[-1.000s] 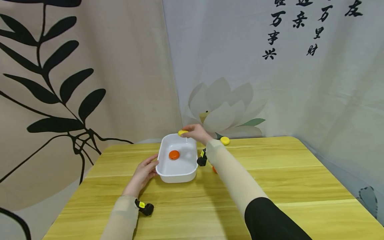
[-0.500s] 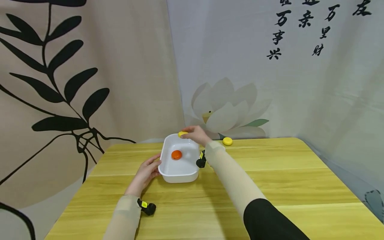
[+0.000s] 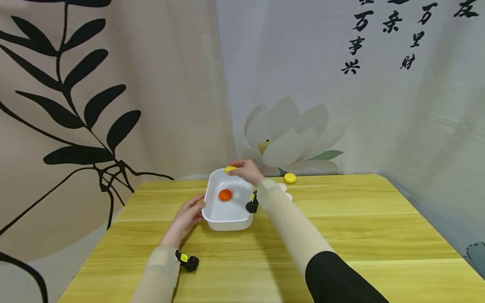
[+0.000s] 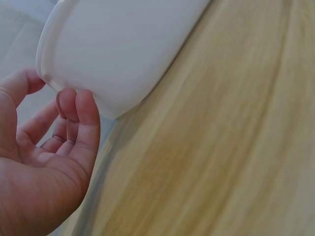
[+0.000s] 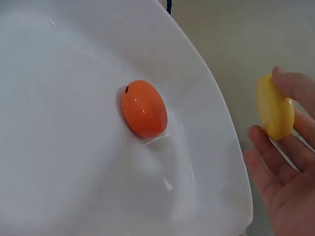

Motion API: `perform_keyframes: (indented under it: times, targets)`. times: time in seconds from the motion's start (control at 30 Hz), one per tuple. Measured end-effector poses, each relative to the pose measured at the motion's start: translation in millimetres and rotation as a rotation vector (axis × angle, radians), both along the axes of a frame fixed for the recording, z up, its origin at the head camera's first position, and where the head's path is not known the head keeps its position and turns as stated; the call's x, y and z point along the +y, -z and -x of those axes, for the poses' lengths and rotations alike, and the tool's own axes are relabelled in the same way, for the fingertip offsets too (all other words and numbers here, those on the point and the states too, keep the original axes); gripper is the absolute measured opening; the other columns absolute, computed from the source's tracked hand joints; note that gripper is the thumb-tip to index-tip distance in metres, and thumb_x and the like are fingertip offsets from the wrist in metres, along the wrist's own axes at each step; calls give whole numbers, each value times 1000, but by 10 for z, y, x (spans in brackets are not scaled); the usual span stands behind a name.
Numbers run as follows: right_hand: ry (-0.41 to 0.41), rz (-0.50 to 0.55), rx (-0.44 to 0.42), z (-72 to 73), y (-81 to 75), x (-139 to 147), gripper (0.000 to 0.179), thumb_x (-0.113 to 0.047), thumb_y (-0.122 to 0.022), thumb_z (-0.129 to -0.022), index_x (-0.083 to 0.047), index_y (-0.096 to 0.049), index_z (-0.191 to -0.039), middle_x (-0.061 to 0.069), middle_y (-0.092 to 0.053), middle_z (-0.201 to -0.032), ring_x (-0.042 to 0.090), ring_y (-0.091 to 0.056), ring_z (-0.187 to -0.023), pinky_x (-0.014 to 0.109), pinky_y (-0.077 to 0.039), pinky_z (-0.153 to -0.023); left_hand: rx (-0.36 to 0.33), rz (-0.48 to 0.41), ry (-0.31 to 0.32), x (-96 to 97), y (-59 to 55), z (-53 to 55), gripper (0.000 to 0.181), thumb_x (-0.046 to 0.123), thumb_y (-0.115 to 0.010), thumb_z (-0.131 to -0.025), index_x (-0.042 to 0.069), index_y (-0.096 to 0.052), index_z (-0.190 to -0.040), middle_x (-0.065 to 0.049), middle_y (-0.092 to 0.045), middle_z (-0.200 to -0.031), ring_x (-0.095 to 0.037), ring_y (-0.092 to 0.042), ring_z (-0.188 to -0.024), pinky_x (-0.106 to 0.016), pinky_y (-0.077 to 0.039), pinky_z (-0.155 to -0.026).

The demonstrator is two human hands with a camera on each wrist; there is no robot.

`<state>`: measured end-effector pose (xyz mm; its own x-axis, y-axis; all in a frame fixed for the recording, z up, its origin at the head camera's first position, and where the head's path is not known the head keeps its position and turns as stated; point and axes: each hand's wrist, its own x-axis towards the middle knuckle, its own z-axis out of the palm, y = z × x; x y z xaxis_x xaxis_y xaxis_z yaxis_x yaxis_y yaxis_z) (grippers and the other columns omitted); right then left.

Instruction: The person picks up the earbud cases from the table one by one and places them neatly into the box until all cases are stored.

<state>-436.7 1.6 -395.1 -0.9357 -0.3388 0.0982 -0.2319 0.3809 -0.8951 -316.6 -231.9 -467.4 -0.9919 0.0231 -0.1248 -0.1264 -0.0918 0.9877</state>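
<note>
My right hand (image 3: 246,170) pinches a yellow rounded disc (image 5: 274,107) between thumb and fingers, above the far rim of a white rectangular basin (image 3: 227,214). In the right wrist view, the disc is just outside the basin's rim. Inside the basin lies a glossy orange rounded piece (image 3: 225,195) with a small dark hole (image 5: 127,89). At the basin's left side, my left hand (image 3: 187,216) holds its edge, fingers bent and fingertips against the rim and outer wall in the left wrist view.
Another yellow disc (image 3: 290,178) lies at the table's back edge. Pale pink pieces (image 3: 289,196) show partly behind my right sleeve. The wooden table (image 3: 360,227) ends at a printed curtain (image 3: 182,105) close behind the basin.
The head view has shifted slightly, so the scene sits further right. Pale pink pieces now show beside my right sleeve; an orange spot there is hidden. Both hands keep nearly the same place at the basin.
</note>
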Motion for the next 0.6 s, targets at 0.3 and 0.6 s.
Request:
perform_keyframes:
  times: [0.3,0.6]
  targets:
    - [50,24,-34,10,109,-77,43,-20,-76,-84,-6,-65,-123,10,-62,-123,23,-57,-107,31,-48,-92,18,16,-7,6,16,-21,53,15,-60,-96,6,-44,-145,-16,-59,-115,-16,-61,-76,-28,-52,-69]
    - [96,32,-42,-1,178,-131,43,-20,-76,-85,-7,-64,-124,8,-62,-125,24,-56,-110,34,-47,-95,27,18,-6,11,22,-14,52,16,-60,-96,6,-44,-145,-14,-60,-112,-16,-61,-76,-28,-52,-69]
